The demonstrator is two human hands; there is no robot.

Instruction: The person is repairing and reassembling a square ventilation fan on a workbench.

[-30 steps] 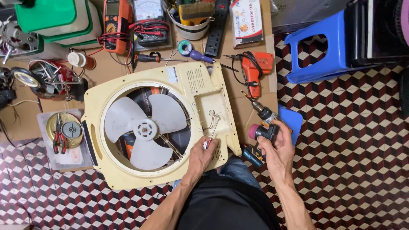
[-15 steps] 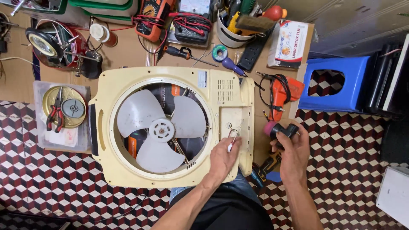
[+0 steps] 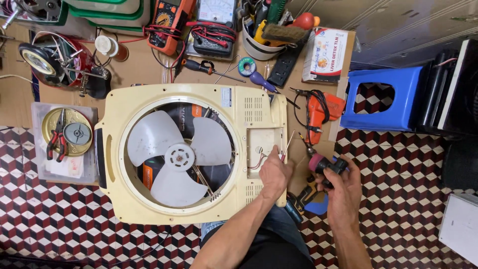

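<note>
A cream plastic fan housing (image 3: 149, 209) with a white three-blade propeller (image 3: 177, 154) lies flat in front of me. My left hand (image 3: 273, 172) rests on its right side by an open switch compartment (image 3: 263, 144) with thin wires, pinching a thin red-handled screwdriver (image 3: 287, 146) that points up. My right hand (image 3: 342, 187) grips a black cordless screwdriver with a pink-red collar (image 3: 323, 163), just right of the housing.
An orange drill (image 3: 318, 112), a blue plastic stool (image 3: 383, 99), a black power strip (image 3: 286, 65), a white tool bucket (image 3: 259, 47), two multimeters (image 3: 189, 22), a solder spool (image 3: 246, 66) and a tin with pliers (image 3: 64, 132) surround the fan. Checkered tile floor lies below.
The view shifted so the fan sits lower and more central. My right hand brought the cordless screwdriver slightly closer to the housing; my left hand stays at the compartment.
</note>
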